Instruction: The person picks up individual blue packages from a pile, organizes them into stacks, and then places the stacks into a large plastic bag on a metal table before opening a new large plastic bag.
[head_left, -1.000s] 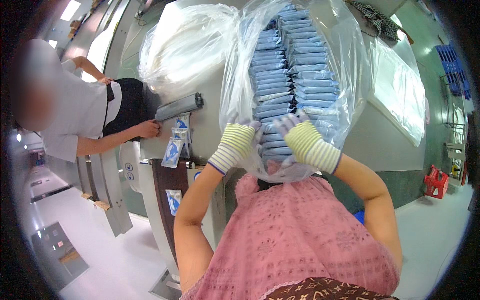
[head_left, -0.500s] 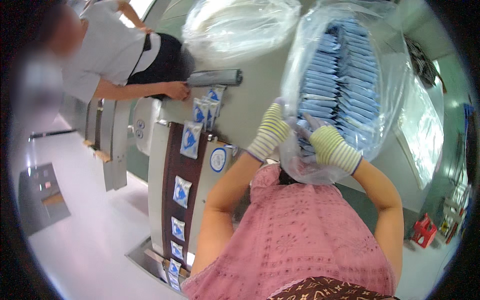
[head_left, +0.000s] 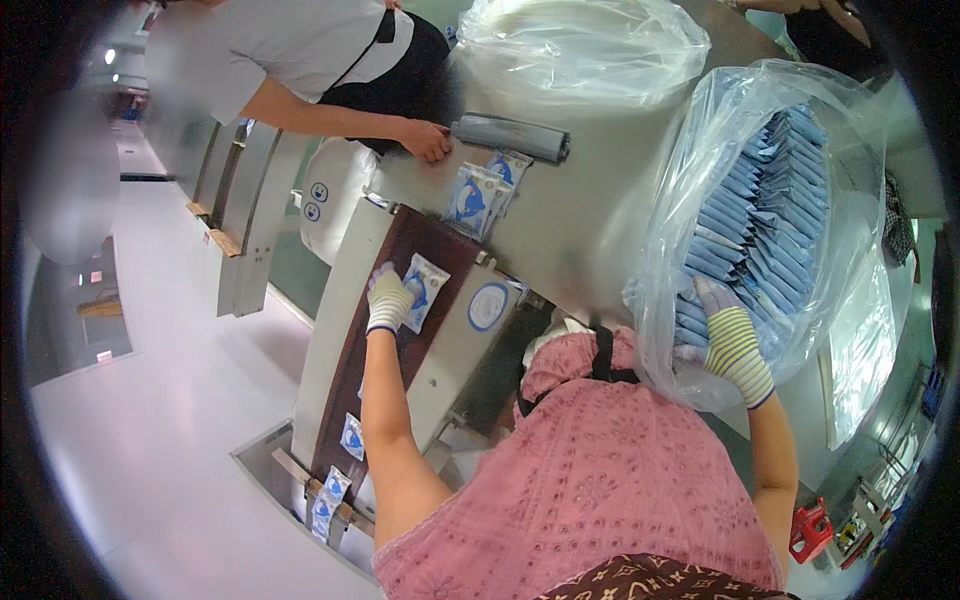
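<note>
My left hand [head_left: 388,298] lies flat on a sachet [head_left: 424,290], fingers pressed down on its near edge rather than pinching it; the sachet sits on the dark belt [head_left: 375,340] that runs from about 12 o'clock down to 6 o'clock of that hand. To do this well I judge the sachet should go down square to the belt's edges, flat, printed face up, and I should lift the palm straight off so it doesn't skew. Two or three more sachets [head_left: 352,436] ride the belt well below at 6 o'clock, apart from one another, so I'd keep this one apart too.

My right hand [head_left: 735,340] is at 3 o'clock, gloved fingers spread against the lower end of the clear bag [head_left: 800,130], pushing into the plastic where the blue packs [head_left: 765,230] are stacked in rows. I can't quite tell whether the fingertips are inside the bag's mouth or only pressing through the film, as the plastic glares there. That hand should steady the stack so the rows don't slump while the left is away, and free only one pack at a time.

Further out at 12 o'clock, loose sachets [head_left: 480,195] lie on the grey worktop [head_left: 590,230], beside a grey roller [head_left: 510,137] that another person's hand [head_left: 428,140] touches. A second bag [head_left: 580,45], crumpled, lies beyond at 1 o'clock. I'd keep my reach clear of that hand.
</note>
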